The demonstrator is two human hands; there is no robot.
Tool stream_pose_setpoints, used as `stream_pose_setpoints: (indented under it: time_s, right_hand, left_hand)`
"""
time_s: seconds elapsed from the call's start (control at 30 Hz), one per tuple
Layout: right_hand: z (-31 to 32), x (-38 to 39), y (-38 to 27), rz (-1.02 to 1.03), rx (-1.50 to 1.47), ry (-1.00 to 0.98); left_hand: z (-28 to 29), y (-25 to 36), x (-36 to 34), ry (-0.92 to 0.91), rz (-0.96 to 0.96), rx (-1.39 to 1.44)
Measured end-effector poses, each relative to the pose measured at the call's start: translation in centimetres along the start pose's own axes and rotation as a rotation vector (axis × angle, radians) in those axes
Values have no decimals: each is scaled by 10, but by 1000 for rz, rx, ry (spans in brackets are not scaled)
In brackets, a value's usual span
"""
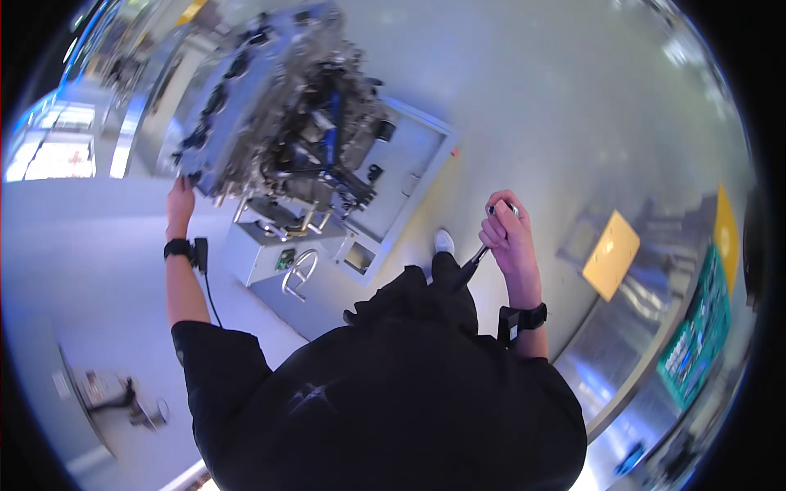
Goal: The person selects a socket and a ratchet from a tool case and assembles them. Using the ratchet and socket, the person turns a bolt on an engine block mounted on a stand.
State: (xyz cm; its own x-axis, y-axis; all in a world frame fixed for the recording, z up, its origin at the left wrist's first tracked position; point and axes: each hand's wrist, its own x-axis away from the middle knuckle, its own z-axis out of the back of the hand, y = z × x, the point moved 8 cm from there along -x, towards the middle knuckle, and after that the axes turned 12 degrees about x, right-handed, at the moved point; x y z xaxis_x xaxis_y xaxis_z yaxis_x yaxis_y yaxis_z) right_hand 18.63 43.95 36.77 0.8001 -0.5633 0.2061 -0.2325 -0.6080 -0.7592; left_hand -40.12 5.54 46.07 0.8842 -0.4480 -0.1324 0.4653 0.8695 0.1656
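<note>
A large metal engine (270,106) is mounted on a stand at the upper left, slightly blurred. My left hand (181,200) reaches to the engine's near left corner, its fingers closed against the edge and partly hidden there. My right hand (509,233) is raised in front of me on the right, apart from the engine. It is closed around a ratchet wrench (481,254), whose metal part shows at the fist and whose dark handle slants down toward my body. Black bands with small boxes sit on both wrists.
The engine stand has a grey base (409,155) and a metal handwheel (301,276). To the right, a metal workbench (585,348) carries a teal tool tray (696,327), with a tan board (612,255) near it. My shoe (444,242) shows on the floor.
</note>
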Motion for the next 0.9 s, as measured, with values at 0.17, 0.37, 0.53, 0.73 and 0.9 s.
stream_pose_setpoints:
  time_s: [0.17,0.37,0.53,0.73,0.9]
  right_hand:
    - [-40,-70,19,-178,106,-63]
    - [-104,-128,40,-299,156,-197]
    - [-159,-158,61,-222,417,-295]
    - [-225,-170,74,-143,732,-335]
    - [-250,-180,88,-166,701,-292]
  left_hand:
    - [17,15,20,79,18,152]
    - [27,38,34,146,261,103]
    - [31,42,34,215,111,226]
    - [37,41,20,158,-57,116]
    - [49,36,20,155,-54,209]
